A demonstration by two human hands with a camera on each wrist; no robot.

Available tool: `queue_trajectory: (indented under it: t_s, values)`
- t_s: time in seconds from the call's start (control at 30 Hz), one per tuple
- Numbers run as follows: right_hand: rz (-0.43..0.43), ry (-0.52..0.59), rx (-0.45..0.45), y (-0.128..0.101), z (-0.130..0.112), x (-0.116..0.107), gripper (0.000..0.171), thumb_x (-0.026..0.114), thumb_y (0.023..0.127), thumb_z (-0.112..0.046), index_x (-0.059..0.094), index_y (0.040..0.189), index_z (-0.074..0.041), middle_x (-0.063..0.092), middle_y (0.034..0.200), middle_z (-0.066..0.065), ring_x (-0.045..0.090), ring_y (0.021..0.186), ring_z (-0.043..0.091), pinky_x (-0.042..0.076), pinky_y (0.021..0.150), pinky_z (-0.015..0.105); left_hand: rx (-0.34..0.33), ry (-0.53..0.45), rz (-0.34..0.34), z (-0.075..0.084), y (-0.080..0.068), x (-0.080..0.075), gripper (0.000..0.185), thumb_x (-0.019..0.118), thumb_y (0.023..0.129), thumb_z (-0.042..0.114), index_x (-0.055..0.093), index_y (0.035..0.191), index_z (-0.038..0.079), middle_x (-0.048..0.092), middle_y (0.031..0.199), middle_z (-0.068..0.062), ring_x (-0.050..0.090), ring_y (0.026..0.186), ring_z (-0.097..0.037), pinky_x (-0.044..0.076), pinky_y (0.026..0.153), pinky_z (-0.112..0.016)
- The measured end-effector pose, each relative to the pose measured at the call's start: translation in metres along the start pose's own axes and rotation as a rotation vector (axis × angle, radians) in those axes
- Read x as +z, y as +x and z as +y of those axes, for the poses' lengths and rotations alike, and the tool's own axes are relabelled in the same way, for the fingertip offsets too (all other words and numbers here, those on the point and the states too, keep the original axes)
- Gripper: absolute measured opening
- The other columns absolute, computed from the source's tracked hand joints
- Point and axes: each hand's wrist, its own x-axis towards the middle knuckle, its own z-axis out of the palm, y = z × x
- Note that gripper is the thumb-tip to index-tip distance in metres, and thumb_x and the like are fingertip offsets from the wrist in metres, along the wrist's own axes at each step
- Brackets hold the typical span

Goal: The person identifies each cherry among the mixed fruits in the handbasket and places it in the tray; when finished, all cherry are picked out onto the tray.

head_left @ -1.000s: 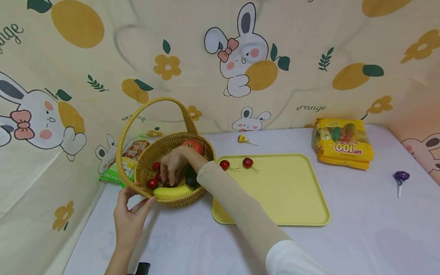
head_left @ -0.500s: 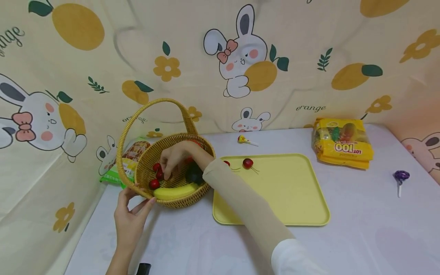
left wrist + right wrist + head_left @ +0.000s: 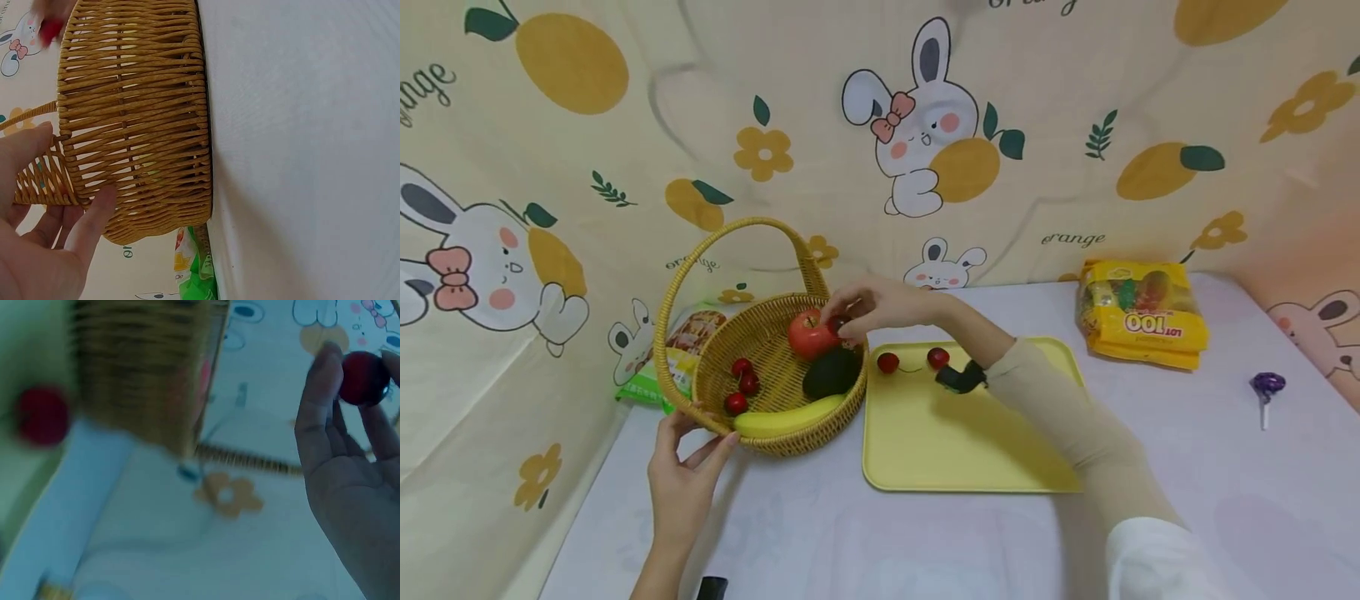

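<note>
The right hand [image 3: 891,304] pinches a dark red cherry [image 3: 365,378] between thumb and fingers, near the far right rim of the basket [image 3: 137,94]. The cherry is probably light, firm and slick, best taken by its round sides. The left hand [image 3: 685,471] grips the basket's near left edge. A yellow tray [image 3: 970,462] lies just right on the white surface [image 3: 790,533]; a rabbit-print cloth [image 3: 1060,108] hangs at the far side.
</note>
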Motion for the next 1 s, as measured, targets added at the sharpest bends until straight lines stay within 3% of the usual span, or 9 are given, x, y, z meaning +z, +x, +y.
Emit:
queue_trajectory:
  t_s: [0.2,0.37,0.47,0.63,0.7,0.83,1.0]
  values:
    - [0.16,0.001,0.118,-0.077,0.015,-0.014,0.026,0.071,0.089,0.003,0.06,0.111,0.0,0.055,0.112,0.016,0.061,0.097,0.037,0.06,0.086,0.031,-0.009,0.003,0.005,0.002,-0.001,0.0,0.061,0.074,0.079,-0.018,0.048,0.132,-0.009,0.053,0.119,-0.014,0.056,0.11,-0.018,0.061,0.081,-0.02]
    - [0.31,0.043,0.205,-0.125,0.033,-0.021,0.019,0.067,0.095,-0.003,0.062,0.113,0.002,0.059,0.112,0.018,0.063,0.098,0.041,0.062,0.089,0.038,-0.006,0.022,0.004,0.003,-0.001,0.0,0.061,0.074,0.079,-0.019,0.047,0.132,-0.01,0.053,0.12,-0.018,0.055,0.111,-0.015,0.061,0.081,-0.019]
    - [0.379,0.019,0.218,-0.145,0.043,-0.024,0.026,0.066,0.095,-0.002,0.057,0.119,0.004,0.061,0.105,0.021,0.064,0.094,0.04,0.063,0.086,0.037,-0.017,0.027,0.008,0.002,0.0,0.001,0.061,0.074,0.078,-0.019,0.048,0.132,-0.009,0.054,0.12,-0.017,0.054,0.111,-0.014,0.061,0.081,-0.019]
    - [0.451,-0.09,0.274,-0.162,0.053,-0.023,0.061,0.074,0.087,0.005,0.041,0.138,0.001,0.065,0.099,0.021,0.064,0.085,0.034,0.06,0.075,0.023,-0.035,0.04,0.017,0.002,-0.001,0.001,0.061,0.075,0.078,-0.018,0.047,0.132,-0.009,0.054,0.119,-0.016,0.054,0.11,-0.014,0.061,0.081,-0.019]
    - [0.455,-0.159,0.296,-0.165,0.057,-0.023,0.055,0.075,0.085,0.004,0.048,0.133,0.006,0.066,0.098,0.018,0.064,0.084,0.028,0.059,0.076,0.023,-0.042,0.04,0.023,0.002,-0.002,0.001,0.062,0.075,0.078,-0.019,0.048,0.133,-0.009,0.054,0.118,-0.014,0.054,0.11,-0.014,0.061,0.08,-0.019]
    - [0.43,-0.286,0.338,-0.169,0.063,-0.022,0.025,0.075,0.085,0.004,0.065,0.108,0.009,0.069,0.094,0.012,0.063,0.084,0.023,0.059,0.08,0.028,-0.046,0.039,0.023,0.003,-0.002,0.001,0.061,0.074,0.078,-0.019,0.048,0.133,-0.009,0.054,0.117,-0.012,0.055,0.109,-0.014,0.061,0.08,-0.018]
    - [0.401,-0.343,0.395,-0.174,0.063,-0.019,0.017,0.075,0.084,0.004,0.07,0.1,0.008,0.07,0.087,0.007,0.062,0.081,0.021,0.059,0.075,0.028,-0.046,0.048,0.012,0.005,-0.002,0.002,0.061,0.074,0.079,-0.019,0.047,0.133,-0.008,0.053,0.119,-0.014,0.054,0.11,-0.013,0.061,0.08,-0.018]
